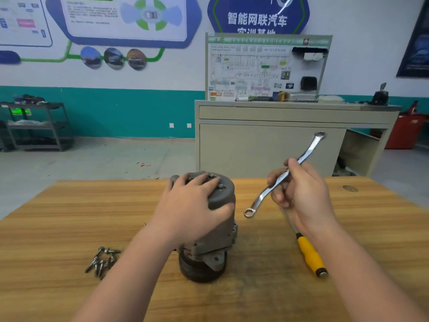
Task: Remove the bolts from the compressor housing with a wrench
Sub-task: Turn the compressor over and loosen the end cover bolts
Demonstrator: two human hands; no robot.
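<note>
A grey compressor housing (pixel 222 233) stands upright on the wooden table (pixel 58 219), pulley end down. My left hand (pixel 192 205) lies over its top cover, fingers spread across it and thumb on the near side. One bolt head (pixel 220 187) shows on the cover beside my fingers. My right hand (pixel 299 189) holds a silver double-ring wrench (pixel 285 175) by its middle, up in the air to the right of the housing. Its lower ring hangs near the housing's right side without touching it. Several removed bolts (pixel 102 262) lie in a loose pile at the left.
A yellow-handled screwdriver (pixel 311 254) lies on the table under my right forearm. Beyond the table's far edge stand a beige cabinet (pixel 267 147) with a training board, a grey shelf cart (pixel 39 126) at the left and a red bin (pixel 406 131) at the right.
</note>
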